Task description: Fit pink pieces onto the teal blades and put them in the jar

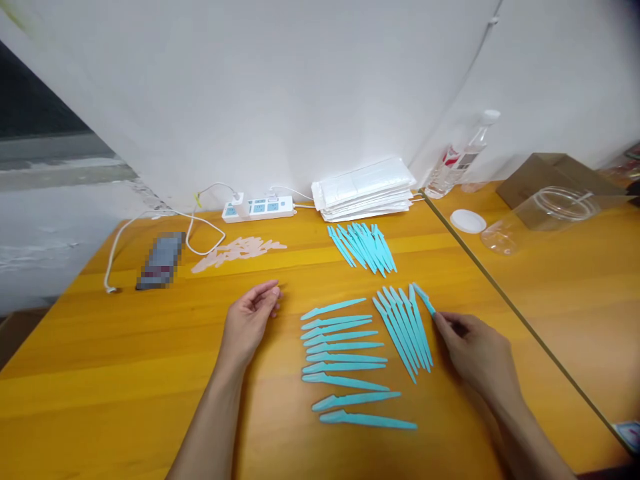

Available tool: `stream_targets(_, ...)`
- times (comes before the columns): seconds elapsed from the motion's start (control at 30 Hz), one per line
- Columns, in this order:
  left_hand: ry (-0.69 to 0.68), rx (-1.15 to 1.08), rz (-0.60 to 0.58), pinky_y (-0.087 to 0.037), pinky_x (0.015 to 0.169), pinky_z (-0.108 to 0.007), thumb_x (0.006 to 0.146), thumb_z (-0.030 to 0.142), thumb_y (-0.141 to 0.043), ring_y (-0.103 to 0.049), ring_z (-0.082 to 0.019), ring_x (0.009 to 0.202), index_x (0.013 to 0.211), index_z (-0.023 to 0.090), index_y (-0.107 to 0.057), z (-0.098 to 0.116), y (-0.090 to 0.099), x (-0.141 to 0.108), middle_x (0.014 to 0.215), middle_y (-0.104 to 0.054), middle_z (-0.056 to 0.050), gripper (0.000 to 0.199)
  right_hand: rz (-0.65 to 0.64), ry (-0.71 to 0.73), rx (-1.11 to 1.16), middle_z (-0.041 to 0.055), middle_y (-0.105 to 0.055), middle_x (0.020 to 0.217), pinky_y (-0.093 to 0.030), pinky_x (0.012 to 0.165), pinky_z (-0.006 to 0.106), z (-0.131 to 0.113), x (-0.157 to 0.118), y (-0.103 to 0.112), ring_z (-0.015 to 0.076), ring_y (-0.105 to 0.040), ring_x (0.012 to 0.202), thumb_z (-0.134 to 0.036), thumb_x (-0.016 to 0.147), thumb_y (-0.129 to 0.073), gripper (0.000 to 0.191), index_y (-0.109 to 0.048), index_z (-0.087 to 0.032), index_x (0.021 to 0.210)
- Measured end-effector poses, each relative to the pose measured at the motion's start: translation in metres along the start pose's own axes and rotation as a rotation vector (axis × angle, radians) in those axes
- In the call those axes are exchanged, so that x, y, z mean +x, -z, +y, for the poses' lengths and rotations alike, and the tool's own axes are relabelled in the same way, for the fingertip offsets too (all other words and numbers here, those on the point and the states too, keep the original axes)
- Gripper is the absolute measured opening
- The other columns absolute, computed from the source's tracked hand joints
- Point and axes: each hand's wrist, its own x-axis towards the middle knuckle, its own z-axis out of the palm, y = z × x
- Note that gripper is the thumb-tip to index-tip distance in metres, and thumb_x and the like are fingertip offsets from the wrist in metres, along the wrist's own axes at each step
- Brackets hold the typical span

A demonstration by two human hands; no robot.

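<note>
"Rowed blue sticks (345, 358) lie nearest. Your grip?"
"My right hand (475, 353) pinches one stick (424, 298) just beside the fanned sticks (404, 327); my left hand (255, 310) curls loosely, around what, if anything, I can't tell."

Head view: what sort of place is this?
Looks like an indoor workspace, perhaps a small packing or sorting spot: turquoise sticks laid out on a wooden table, with a power strip by the wall.
</note>
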Motion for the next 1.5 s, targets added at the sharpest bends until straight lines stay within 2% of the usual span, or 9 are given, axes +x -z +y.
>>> stream_targets(0.33,-0.024,0.056,-0.026,-0.05,0.067,-0.023,0.075,0.052,-0.077,-0.063,-0.014,0.075,0.111,0.016,-0.072,0.003,0.012,0.002,0.088,-0.073,-0.007,0.052,-0.058,0.34,-0.143,0.0064,-0.075,0.088,-0.048,0.068,0.034,-0.016,0.009,0.012,0.0244,-0.07,0.078,-0.051,0.092,-0.049,0.041,-0.076,-0.022,0.099)
stream_targets(0.47,-0.115,0.183,0.096,-0.05,0.067,-0.023,0.078,0.054,-0.072,-0.064,-0.015,0.077,0.115,0.015,-0.071,0.011,0.032,0.019,0.094,-0.074,-0.008,0.054,0.076,0.489,-0.198,0.0094,-0.075,0.092,-0.048,0.076,0.034,-0.083,0.036,0.008,0.0251,-0.069,0.085,-0.046,0.093,-0.051,0.039,-0.076,-0.017,0.101)
stream_targets(0.6,-0.289,0.681,0.208,-0.052,0.071,-0.028,0.091,0.051,-0.053,-0.067,-0.018,0.077,0.118,0.013,-0.07,0.015,0.045,0.05,0.099,-0.075,-0.01,0.049,-0.103,0.56,-0.295,0.0138,-0.073,0.112,-0.046,0.088,0.032,-0.173,0.061,-0.027,0.0257,-0.067,0.104,-0.041,0.097,-0.049,0.039,-0.073,-0.016,0.116)
stream_targets(0.73,-0.399,0.973,0.207,-0.05,0.086,-0.034,0.091,0.034,-0.051,-0.067,-0.021,0.086,0.113,0.019,-0.074,0.015,0.044,0.078,0.113,-0.071,-0.01,0.035,-0.146,0.487,-0.312,0.0236,-0.07,0.114,-0.046,0.091,0.034,-0.212,0.082,-0.064,0.0303,-0.066,0.108,-0.029,0.095,-0.054,0.033,-0.072,-0.006,0.11)
stream_targets(0.9,-0.454,1.166,0.113,-0.048,0.09,-0.039,0.091,0.033,-0.052,-0.063,-0.028,0.103,0.108,0.025,-0.076,0.017,0.028,0.098,0.116,-0.066,-0.01,0.031,-0.163,0.387,-0.279,0.0255,-0.072,0.109,-0.047,0.09,0.035,-0.205,0.097,-0.079,0.0307,-0.068,0.105,-0.021,0.092,-0.054,0.03,-0.072,-0.004,0.11)
stream_targets(1.1,-0.476,1.218,-0.004,-0.047,0.092,-0.043,0.091,0.03,-0.052,-0.061,-0.032,0.106,0.093,0.018,-0.075,0.025,0.021,0.105,0.105,-0.068,-0.015,0.027,-0.15,0.348,-0.168,0.0188,-0.075,0.103,-0.047,0.087,0.032,-0.203,0.1,-0.067,0.0274,-0.068,0.102,-0.023,0.089,-0.054,0.027,-0.077,-0.013,0.099)
stream_targets(1.23,-0.498,1.151,-0.099,-0.049,0.089,-0.038,0.094,0.032,-0.048,-0.066,-0.025,0.091,0.119,0.017,-0.067,0.029,0.02,0.092,0.098,-0.072,-0.01,0.035,-0.15,0.417,-0.044,0.0134,-0.075,0.1,-0.046,0.08,0.029,-0.195,0.085,-0.042,0.0238,-0.067,0.096,-0.028,0.092,-0.051,0.027,-0.075,-0.017,0.099)
stream_targets(1.33,-0.401,0.768,-0.172,-0.054,0.077,-0.032,0.096,0.043,-0.049,-0.067,-0.018,0.074,0.13,0.015,-0.059,0.028,0.013,0.065,0.091,-0.072,-0.007,0.045,-0.322,0.527,0.168,0.004,-0.072,0.085,-0.045,0.068,0.023,-0.175,0.063,-0.024,0.0155,-0.064,0.077,-0.035,0.093,-0.051,0.024,-0.069,-0.019,0.098)
stream_targets(1.5,-0.057,-0.046,-0.155,-0.057,0.076,-0.029,0.078,0.046,-0.077,-0.07,-0.016,0.079,0.104,0.013,-0.067,0.017,-0.007,0.006,0.094,-0.076,-0.009,0.043,-0.842,0.509,0.641,-0.0046,-0.049,0.063,-0.034,0.052,0.021,-0.14,0.021,-0.02,0.0099,-0.042,0.056,-0.05,0.092,-0.056,0.033,-0.063,-0.018,0.094)
